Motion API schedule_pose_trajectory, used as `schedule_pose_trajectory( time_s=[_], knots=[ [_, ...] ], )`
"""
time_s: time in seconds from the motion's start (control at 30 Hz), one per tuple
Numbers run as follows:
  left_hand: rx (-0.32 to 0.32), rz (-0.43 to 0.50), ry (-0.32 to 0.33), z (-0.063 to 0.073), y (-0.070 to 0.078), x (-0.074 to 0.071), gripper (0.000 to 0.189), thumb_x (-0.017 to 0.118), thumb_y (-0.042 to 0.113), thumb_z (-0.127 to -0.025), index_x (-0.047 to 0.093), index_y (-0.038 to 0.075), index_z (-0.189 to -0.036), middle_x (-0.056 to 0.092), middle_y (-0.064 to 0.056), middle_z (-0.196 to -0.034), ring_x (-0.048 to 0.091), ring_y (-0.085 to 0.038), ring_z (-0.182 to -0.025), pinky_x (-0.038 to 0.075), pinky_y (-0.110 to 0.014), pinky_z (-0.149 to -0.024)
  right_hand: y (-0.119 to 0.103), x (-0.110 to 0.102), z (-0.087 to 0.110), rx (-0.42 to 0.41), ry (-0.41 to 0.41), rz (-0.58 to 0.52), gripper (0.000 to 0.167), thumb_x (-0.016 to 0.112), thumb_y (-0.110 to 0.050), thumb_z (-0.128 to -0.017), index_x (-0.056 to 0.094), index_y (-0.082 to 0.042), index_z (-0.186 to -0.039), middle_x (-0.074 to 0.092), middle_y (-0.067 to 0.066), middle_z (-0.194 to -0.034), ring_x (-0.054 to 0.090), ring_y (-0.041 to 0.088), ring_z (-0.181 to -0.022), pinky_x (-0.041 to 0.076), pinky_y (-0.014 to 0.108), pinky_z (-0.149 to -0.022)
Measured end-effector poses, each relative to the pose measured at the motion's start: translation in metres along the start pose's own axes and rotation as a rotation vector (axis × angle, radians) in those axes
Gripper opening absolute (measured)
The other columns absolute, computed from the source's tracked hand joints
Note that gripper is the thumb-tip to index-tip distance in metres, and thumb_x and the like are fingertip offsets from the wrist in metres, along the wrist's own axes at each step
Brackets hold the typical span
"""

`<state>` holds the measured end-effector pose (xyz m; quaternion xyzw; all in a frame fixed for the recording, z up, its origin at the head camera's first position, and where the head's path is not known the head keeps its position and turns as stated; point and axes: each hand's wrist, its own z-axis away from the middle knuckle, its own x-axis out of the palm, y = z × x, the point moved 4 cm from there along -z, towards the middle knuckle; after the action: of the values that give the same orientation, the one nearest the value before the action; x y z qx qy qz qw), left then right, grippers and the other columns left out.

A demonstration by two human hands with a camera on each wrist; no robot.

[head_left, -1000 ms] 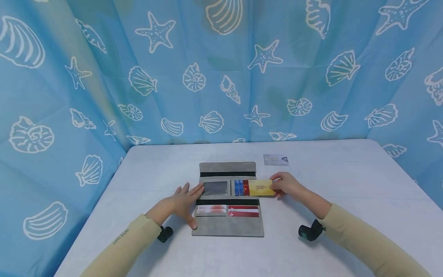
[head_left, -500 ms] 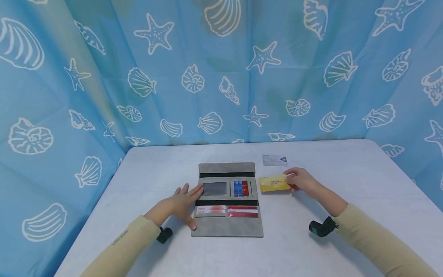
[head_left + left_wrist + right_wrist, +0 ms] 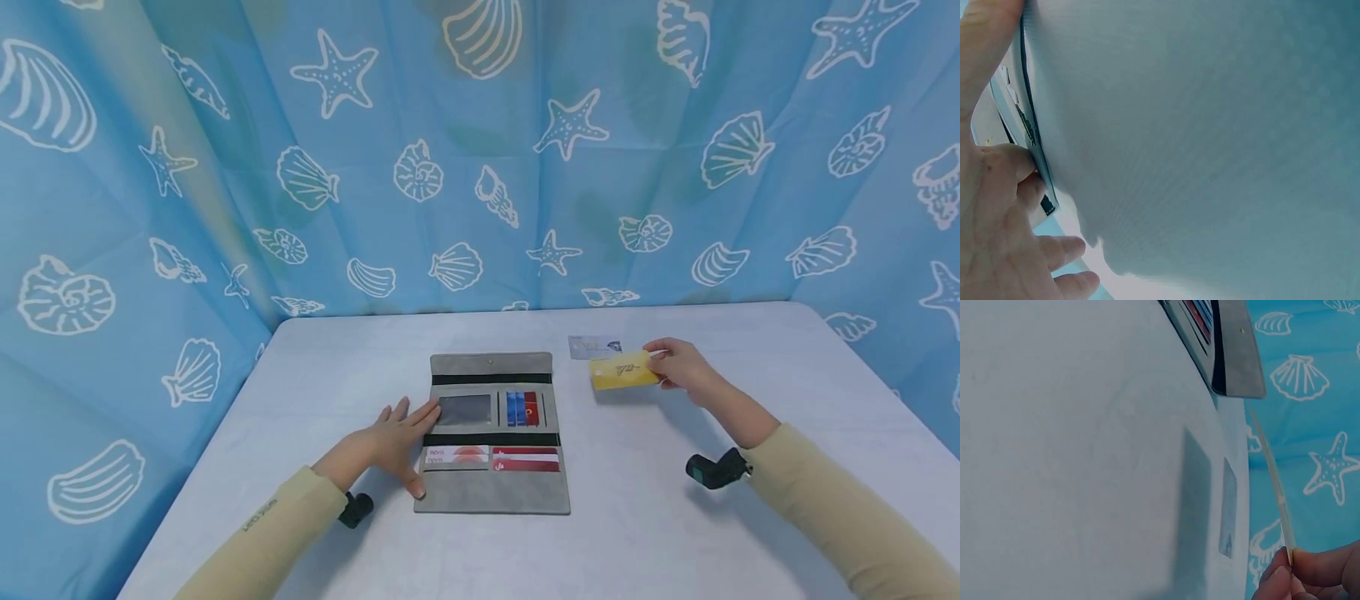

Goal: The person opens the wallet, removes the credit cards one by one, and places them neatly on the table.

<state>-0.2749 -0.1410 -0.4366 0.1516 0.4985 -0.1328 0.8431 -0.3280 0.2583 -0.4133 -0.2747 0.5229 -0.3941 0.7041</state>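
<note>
A grey wallet [image 3: 491, 492] lies unfolded on the table, with red and white cards in its near slots and blue and red cards [image 3: 522, 408] in its right middle slots. My left hand [image 3: 393, 442] rests with spread fingers on the wallet's left edge; in the left wrist view the fingers [image 3: 1060, 250] lie along that edge. Between thumb and fingers my right hand [image 3: 681, 369] pinches a yellow card [image 3: 622, 372] by its right end. The card is held above the table, seen edge-on in the right wrist view, its shadow below. Just behind it lies a silver card [image 3: 595, 347].
A white cloth covers the table [image 3: 315, 358]. Behind it and at the left hangs a blue curtain [image 3: 480, 167] with white shell and starfish prints. A small black camera [image 3: 716, 469] sits at the right wrist, another [image 3: 356, 509] at the left.
My right hand has drawn the yellow card out of the wallet's right middle slots and carried it right and back, near the silver card. My left hand has stayed on the wallet.
</note>
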Motion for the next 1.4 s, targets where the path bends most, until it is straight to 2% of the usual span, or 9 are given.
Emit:
schedule_pose_trajectory(
  time_s=[0.17, 0.23, 0.5, 0.73, 0.8, 0.93, 1.0, 1.17, 1.4],
  knots=[
    [-0.012, 0.002, -0.008, 0.000, 0.000, -0.001, 0.121, 0.080, 0.053, -0.056, 0.010, 0.017, -0.148, 0.002, 0.000, -0.155, -0.001, -0.038, -0.139, 0.002, -0.053, -0.111, -0.007, -0.014, -0.005, -0.028, 0.072, 0.022, 0.043, 0.037, -0.008, -0.095, 0.031, 0.008, -0.135, 0.037, 0.031, -0.127, 0.048, 0.032, -0.099, 0.048, 0.025, -0.069],
    [-0.019, 0.001, -0.011, -0.001, 0.000, -0.001, 0.121, 0.079, 0.053, -0.056, 0.010, 0.017, -0.148, 0.002, 0.000, -0.155, -0.002, -0.038, -0.139, 0.002, -0.053, -0.111, -0.009, -0.020, -0.006, -0.056, 0.093, 0.016, 0.043, 0.037, -0.006, -0.094, 0.030, 0.010, -0.134, 0.039, 0.031, -0.123, 0.050, 0.029, -0.093, 0.049, 0.025, -0.067],
    [-0.030, 0.003, -0.021, -0.002, -0.001, -0.001, 0.122, 0.079, 0.054, -0.056, 0.008, 0.018, -0.149, 0.000, 0.002, -0.155, -0.003, -0.037, -0.139, 0.001, -0.052, -0.111, -0.008, -0.036, -0.019, -0.088, 0.166, -0.063, 0.045, 0.035, -0.005, -0.094, 0.029, 0.010, -0.136, 0.038, 0.031, -0.123, 0.053, 0.025, -0.087, 0.053, 0.024, -0.062],
    [-0.033, -0.016, -0.026, -0.003, -0.002, 0.000, 0.122, 0.078, 0.055, -0.056, 0.008, 0.018, -0.149, 0.000, 0.002, -0.155, -0.004, -0.037, -0.139, 0.001, -0.052, -0.111, -0.003, -0.046, -0.028, -0.115, 0.227, -0.081, 0.046, 0.034, -0.001, -0.092, 0.028, 0.011, -0.136, 0.041, 0.030, -0.113, 0.054, 0.011, -0.064, 0.056, 0.033, -0.066],
    [-0.035, -0.018, -0.028, -0.003, -0.002, 0.000, 0.122, 0.078, 0.055, -0.056, 0.008, 0.019, -0.149, 0.000, 0.002, -0.155, -0.004, -0.037, -0.139, 0.001, -0.052, -0.111, -0.002, -0.047, -0.030, -0.098, 0.250, -0.076, 0.046, 0.035, -0.001, -0.093, 0.027, 0.010, -0.137, 0.041, 0.031, -0.115, 0.056, 0.015, -0.071, 0.055, 0.035, -0.069],
    [-0.035, -0.020, -0.026, -0.003, -0.001, 0.000, 0.122, 0.079, 0.054, -0.056, 0.009, 0.018, -0.148, 0.000, 0.001, -0.155, -0.004, -0.037, -0.139, 0.001, -0.052, -0.111, 0.003, -0.048, -0.038, -0.029, 0.297, -0.082, 0.046, 0.034, -0.003, -0.096, 0.027, 0.005, -0.140, 0.038, 0.030, -0.123, 0.052, 0.032, -0.098, 0.055, 0.035, -0.073],
    [-0.036, -0.021, -0.027, -0.002, -0.001, 0.000, 0.122, 0.079, 0.054, -0.055, 0.008, 0.018, -0.149, 0.000, 0.002, -0.155, -0.004, -0.037, -0.139, 0.001, -0.052, -0.111, 0.009, -0.049, -0.045, 0.011, 0.324, -0.084, 0.045, 0.035, -0.005, -0.097, 0.028, 0.001, -0.141, 0.037, 0.030, -0.125, 0.050, 0.035, -0.103, 0.055, 0.034, -0.071],
    [-0.028, -0.021, -0.028, -0.001, 0.000, 0.000, 0.122, 0.079, 0.054, -0.056, 0.008, 0.017, -0.149, -0.001, 0.001, -0.155, -0.004, -0.037, -0.139, 0.001, -0.052, -0.111, 0.019, -0.052, -0.056, 0.039, 0.357, -0.091, 0.045, 0.034, -0.004, -0.096, 0.028, 0.001, -0.141, 0.037, 0.030, -0.125, 0.051, 0.033, -0.099, 0.055, 0.030, -0.064],
    [-0.021, -0.019, -0.022, -0.002, 0.000, 0.001, 0.122, 0.080, 0.053, -0.056, 0.009, 0.016, -0.148, 0.000, 0.001, -0.155, -0.003, -0.038, -0.139, 0.002, -0.052, -0.111, 0.027, -0.048, -0.058, 0.092, 0.327, -0.135, 0.051, 0.031, 0.002, -0.091, 0.026, 0.002, -0.142, 0.036, 0.030, -0.135, 0.048, 0.025, -0.098, 0.050, 0.022, -0.066]
  ],
)
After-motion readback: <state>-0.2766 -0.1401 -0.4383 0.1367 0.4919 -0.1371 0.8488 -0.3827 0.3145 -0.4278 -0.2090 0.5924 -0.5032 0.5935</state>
